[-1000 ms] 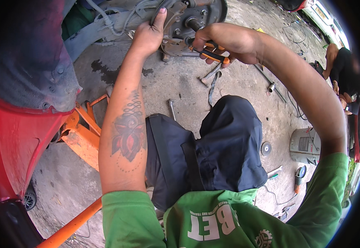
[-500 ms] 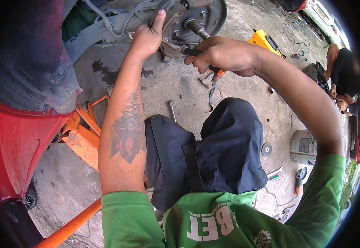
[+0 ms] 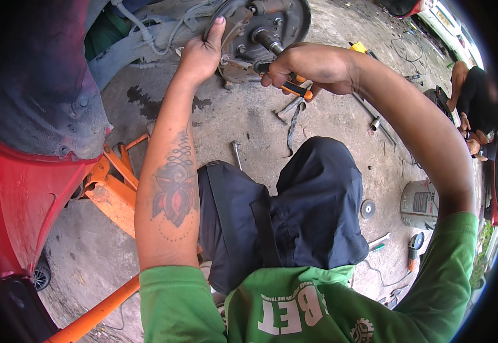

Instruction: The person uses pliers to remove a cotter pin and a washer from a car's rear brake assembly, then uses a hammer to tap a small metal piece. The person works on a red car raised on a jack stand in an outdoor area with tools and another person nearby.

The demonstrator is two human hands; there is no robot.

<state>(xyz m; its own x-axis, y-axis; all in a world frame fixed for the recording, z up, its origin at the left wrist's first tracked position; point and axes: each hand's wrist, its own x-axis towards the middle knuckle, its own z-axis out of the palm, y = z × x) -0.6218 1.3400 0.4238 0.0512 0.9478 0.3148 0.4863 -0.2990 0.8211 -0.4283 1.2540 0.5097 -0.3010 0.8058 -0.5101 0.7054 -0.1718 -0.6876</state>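
Observation:
At the top, a drum brake backing plate (image 3: 294,26) with a spindle (image 3: 266,40) and a curved brake shoe (image 3: 234,31) faces me. My left hand (image 3: 202,56) grips the plate's left edge, thumb up in front, its other fingers hidden behind. My right hand (image 3: 312,66) is closed round pliers (image 3: 296,89) with black and orange handles, spread somewhat apart. The pliers' dark head is at the lower part of the brake, near the shoe's lower end; what the jaws touch, I cannot make out.
A hammer (image 3: 283,112), a metal strap (image 3: 292,134), a wrench (image 3: 236,154) and a long-handled socket wrench (image 3: 376,122) lie on the concrete. An orange jack (image 3: 111,197) stands beside the red car body (image 3: 26,194). At right are a bucket (image 3: 419,204), an angle grinder (image 3: 415,248) and another person (image 3: 477,108).
The pliers' handles have come apart, and my right hand has shifted slightly right and up. My left hand keeps its grip. More of the socket wrench shows below my right forearm.

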